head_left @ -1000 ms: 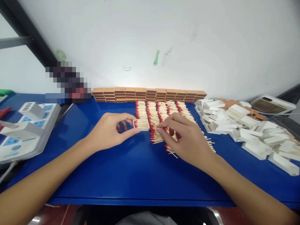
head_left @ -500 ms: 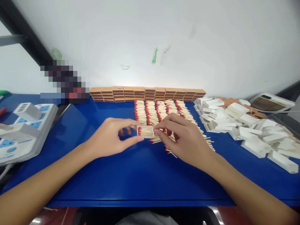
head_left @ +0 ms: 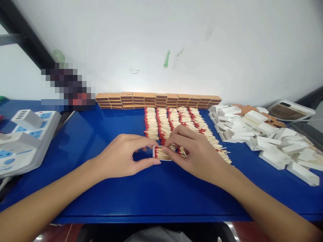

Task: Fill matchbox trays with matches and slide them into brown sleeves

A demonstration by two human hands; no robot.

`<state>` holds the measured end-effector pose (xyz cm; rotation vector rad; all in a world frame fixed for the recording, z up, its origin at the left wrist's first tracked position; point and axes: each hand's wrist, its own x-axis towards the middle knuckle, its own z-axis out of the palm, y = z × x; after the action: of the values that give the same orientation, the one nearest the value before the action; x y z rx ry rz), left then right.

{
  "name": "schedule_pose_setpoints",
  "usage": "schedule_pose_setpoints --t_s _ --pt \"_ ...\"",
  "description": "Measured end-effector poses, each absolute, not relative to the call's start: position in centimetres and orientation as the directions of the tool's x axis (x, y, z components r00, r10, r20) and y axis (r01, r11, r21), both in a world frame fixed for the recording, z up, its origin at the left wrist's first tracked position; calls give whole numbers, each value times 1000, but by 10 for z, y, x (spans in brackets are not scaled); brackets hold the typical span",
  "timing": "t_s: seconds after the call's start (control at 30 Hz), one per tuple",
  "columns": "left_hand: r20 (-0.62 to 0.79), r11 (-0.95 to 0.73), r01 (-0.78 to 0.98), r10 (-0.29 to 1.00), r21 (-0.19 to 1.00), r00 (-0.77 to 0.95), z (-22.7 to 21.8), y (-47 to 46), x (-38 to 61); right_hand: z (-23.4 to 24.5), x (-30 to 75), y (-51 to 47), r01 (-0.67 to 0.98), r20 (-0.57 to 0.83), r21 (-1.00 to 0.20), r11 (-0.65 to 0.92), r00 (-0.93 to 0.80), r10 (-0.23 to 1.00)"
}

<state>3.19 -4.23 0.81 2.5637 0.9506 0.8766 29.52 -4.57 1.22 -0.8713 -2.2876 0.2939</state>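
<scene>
A small white matchbox tray (head_left: 153,152) is pinched at its left end between the thumb and fingers of my left hand (head_left: 123,156). Red-tipped matches (head_left: 159,153) lie lengthwise in it, heads to the left. My right hand (head_left: 193,149) is closed at the tray's right part, thumb and fingertips on the matches there. That end of the tray is partly hidden by these fingers. Just behind, several rows of loose matches (head_left: 151,122) lie on the blue table (head_left: 121,191), some covered by my right hand.
Stacked brown matchboxes (head_left: 138,101) line the wall at the back. White trays (head_left: 275,156) are heaped on the right, near a phone (head_left: 291,110). A power strip (head_left: 47,134) with plugged-in adapters stands on the left.
Both hands have come slightly nearer and lower with the tray. My right fingers have moved from the tray's right edge onto the matches inside it.
</scene>
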Motion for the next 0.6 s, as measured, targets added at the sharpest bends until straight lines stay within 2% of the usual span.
schedule_pose_setpoints --t_s 0.6 --pt "402 -710 524 701 470 589 10 -39 29 12 295 -47 495 438 -467 733 -591 678"
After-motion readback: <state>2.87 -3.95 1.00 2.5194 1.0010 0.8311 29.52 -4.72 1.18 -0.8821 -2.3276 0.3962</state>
